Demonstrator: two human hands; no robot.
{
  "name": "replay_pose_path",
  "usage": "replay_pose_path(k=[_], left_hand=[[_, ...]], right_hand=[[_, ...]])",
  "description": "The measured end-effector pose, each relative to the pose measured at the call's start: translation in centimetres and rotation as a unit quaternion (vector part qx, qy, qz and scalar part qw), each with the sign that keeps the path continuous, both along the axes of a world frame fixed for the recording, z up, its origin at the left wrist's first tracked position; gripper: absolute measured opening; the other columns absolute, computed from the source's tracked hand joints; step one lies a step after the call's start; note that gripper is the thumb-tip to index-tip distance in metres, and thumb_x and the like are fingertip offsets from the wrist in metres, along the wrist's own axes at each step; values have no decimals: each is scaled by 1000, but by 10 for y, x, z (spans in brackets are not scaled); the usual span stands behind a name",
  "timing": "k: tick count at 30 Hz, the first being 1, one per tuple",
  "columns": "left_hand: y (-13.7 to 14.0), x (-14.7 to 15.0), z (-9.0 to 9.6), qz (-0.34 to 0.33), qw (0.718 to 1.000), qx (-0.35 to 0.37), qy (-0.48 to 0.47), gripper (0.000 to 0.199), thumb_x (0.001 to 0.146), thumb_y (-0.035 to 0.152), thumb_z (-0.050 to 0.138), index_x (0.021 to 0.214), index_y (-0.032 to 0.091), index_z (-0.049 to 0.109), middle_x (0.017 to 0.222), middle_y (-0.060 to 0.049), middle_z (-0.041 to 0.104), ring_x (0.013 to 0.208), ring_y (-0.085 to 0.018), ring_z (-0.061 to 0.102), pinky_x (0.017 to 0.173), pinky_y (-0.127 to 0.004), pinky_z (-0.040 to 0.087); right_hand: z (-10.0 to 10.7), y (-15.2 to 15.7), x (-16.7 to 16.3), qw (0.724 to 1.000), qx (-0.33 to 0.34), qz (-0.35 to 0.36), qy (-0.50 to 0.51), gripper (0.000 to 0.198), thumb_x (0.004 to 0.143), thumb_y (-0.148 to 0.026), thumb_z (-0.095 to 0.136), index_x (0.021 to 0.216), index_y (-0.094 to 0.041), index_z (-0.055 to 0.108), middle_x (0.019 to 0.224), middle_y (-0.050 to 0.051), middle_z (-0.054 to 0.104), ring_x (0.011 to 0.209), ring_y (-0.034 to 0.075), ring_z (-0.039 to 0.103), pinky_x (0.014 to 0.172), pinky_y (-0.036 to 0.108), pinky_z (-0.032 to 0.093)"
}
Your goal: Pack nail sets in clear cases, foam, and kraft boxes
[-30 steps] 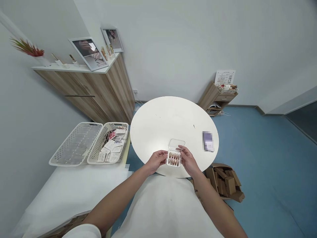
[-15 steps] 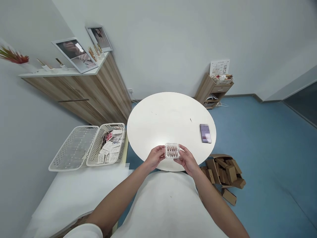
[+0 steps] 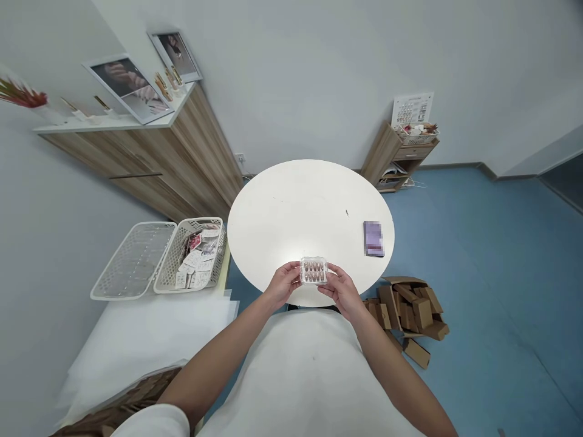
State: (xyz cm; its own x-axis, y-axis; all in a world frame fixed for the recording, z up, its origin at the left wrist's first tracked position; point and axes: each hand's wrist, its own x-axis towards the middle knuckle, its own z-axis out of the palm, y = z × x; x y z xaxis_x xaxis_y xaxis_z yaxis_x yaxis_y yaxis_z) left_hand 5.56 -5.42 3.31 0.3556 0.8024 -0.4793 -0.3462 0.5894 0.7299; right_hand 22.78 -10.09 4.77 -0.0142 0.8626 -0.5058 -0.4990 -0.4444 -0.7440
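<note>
Between my two hands, over the near edge of a round white table point(image 3: 300, 212), is a small clear plastic box of press-on nails point(image 3: 314, 271). Two rows of brownish, shiny nails show through it. My left hand point(image 3: 283, 284) pinches the box's left side, thumb and fingers closed on the edge. On the opposite side my right hand point(image 3: 341, 291) grips the right edge the same way. A purple pixelated item point(image 3: 373, 238) lies on the table toward its right edge.
At left, a white basket point(image 3: 164, 280) holds packets and cards, its lid point(image 3: 98, 292) beside it. A carton of brown boxes point(image 3: 421, 312) stands on the floor at right. Behind are a wooden cabinet point(image 3: 204, 145) with framed pictures and a small shelf unit point(image 3: 380, 155).
The camera view has shifted slightly, so the surroundings appear moved a little. Both hands still hold the nail box, which is at a slightly different tilt.
</note>
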Motion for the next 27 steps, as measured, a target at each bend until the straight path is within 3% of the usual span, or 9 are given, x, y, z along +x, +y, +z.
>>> replay_pose_path(k=[7,13,17,27], left_hand=[[-2,30,11,17,999,4,36,30,68,38,65,89,18,60,84,-3,61,73,-11,57,70,-26,44],[-13,51,15,-40,996,3,79,48,72,44,60,115,24,48,102,-7,59,87,-16,59,78,-32,43],[-17,67,15,-78,991,25,108,50,70,44,62,113,19,50,96,-9,63,88,-18,61,83,-35,41],[-15,87,12,-62,980,75,175,46,72,44,60,110,19,55,85,-7,66,78,-16,62,82,-34,42]], right_hand=[[3,3,30,1000,4,9,-14,41,67,-32,67,105,-25,52,83,-1,62,72,13,63,78,34,52],[-1,9,55,999,23,7,-37,48,65,-35,67,109,-26,49,95,3,62,87,17,61,80,36,51],[-2,12,68,998,32,9,-50,49,64,-36,67,109,-26,49,95,2,60,91,17,59,82,37,50],[-15,19,89,995,39,44,-75,49,63,-39,67,107,-26,50,102,3,54,90,17,57,78,36,50]])
